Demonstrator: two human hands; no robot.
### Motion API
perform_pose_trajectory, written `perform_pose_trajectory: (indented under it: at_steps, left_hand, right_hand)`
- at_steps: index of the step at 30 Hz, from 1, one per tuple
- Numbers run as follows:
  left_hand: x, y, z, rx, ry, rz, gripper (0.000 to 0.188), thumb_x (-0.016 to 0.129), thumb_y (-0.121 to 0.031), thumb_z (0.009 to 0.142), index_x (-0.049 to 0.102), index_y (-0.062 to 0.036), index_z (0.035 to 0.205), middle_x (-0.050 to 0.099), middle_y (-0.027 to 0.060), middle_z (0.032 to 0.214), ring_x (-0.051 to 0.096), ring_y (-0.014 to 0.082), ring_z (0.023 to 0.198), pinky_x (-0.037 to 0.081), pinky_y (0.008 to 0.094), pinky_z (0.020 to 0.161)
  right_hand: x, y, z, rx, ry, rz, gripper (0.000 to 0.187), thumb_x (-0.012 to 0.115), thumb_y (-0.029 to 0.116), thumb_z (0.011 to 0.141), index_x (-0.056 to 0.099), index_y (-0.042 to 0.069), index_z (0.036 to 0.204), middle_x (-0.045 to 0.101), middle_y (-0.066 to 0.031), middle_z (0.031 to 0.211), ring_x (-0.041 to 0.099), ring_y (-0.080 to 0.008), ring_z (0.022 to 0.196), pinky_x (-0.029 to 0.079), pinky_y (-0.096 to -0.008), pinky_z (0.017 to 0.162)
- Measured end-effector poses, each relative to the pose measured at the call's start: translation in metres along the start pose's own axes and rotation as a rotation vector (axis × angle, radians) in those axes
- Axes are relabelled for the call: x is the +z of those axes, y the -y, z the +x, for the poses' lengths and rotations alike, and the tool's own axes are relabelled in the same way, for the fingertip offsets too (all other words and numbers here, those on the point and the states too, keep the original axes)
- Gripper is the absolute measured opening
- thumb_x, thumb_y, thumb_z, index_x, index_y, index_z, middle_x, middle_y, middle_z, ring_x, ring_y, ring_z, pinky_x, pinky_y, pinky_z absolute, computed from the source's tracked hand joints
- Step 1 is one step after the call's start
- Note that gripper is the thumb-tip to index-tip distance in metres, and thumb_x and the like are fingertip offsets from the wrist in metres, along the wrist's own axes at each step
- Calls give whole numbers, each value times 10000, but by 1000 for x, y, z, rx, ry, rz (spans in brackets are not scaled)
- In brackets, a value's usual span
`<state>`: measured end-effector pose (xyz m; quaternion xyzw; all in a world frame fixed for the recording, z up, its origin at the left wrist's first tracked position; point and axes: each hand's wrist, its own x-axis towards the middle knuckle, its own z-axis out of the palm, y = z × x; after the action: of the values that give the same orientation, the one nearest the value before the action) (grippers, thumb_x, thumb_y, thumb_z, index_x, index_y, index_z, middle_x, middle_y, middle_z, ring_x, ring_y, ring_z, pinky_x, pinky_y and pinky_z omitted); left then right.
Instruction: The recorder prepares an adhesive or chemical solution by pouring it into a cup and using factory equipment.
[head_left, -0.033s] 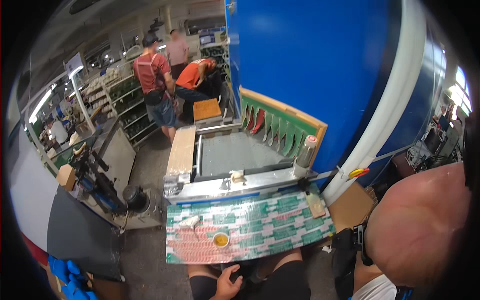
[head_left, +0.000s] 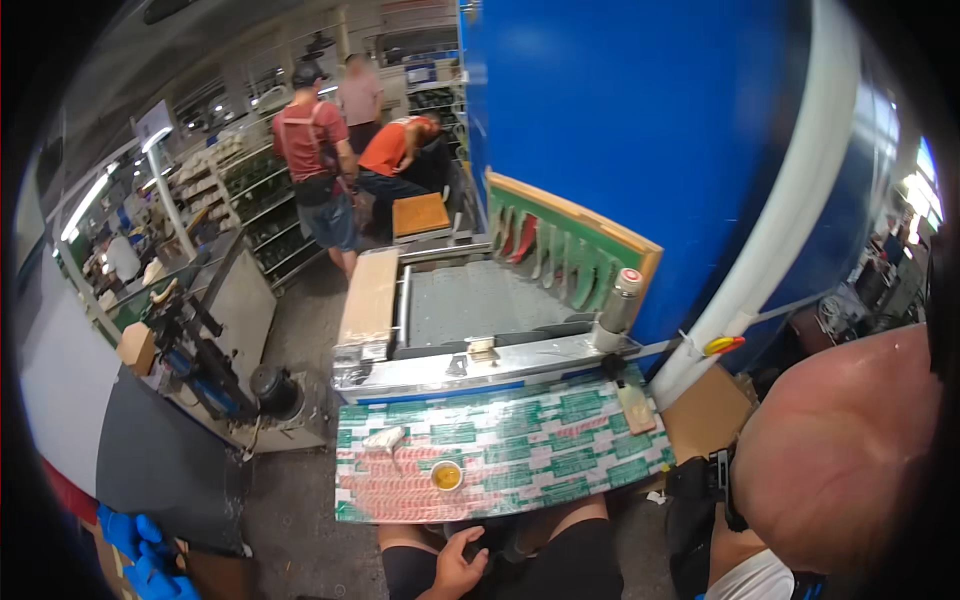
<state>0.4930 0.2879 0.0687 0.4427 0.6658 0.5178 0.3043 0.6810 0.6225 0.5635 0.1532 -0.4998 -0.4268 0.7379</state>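
Observation:
Low at the bottom edge, between my thighs, is my left hand. Its fingers curve loosely apart and nothing shows in them. My right hand is out of the picture. Just beyond my knees lies a board under a clear-wrapped green, white and red patterned cover. On it stand a small white cup of yellow stuff, the thing nearest my hand, and a crumpled white piece to its left. A flat pale tool with a dark end rests at the board's right side.
Behind the board is a grey-bedded work table with a metal front rail and a steel flask. A green rack holds several blade-shaped pieces. A person's head is close at right. Several people stand beyond; blue gloves lie lower left.
The view has shifted slightly, so the table and board sit a little further right. My left hand and the things on the board have not visibly moved.

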Motion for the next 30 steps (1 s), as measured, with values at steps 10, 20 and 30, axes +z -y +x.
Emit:
perform_pose_trajectory:
  at_steps: [10,20,30]
  left_hand:
    - [-12,6,10,4,21,17,452,752,-93,881,630,-13,1309,691,166,1245,671,289,1177,503,391,1042]
    - [-2,16,10,-90,47,-37,367,688,-38,941,634,11,1300,700,112,1226,660,194,1166,497,332,1038]
    - [-24,50,30,-51,-188,-16,273,676,-37,917,665,1,1187,701,153,1186,666,270,1148,510,375,1007]
  right_hand:
    - [40,35,-31,-8,-96,96,292,534,240,1025,589,22,1211,642,-202,1131,635,-335,1052,531,-512,968]
    - [40,97,-52,60,-117,126,321,531,265,1034,572,21,1239,639,-211,1152,634,-342,1061,535,-523,966]
    - [-18,173,-57,256,96,313,352,527,290,1044,554,19,1267,636,-219,1173,632,-349,1069,538,-533,964]
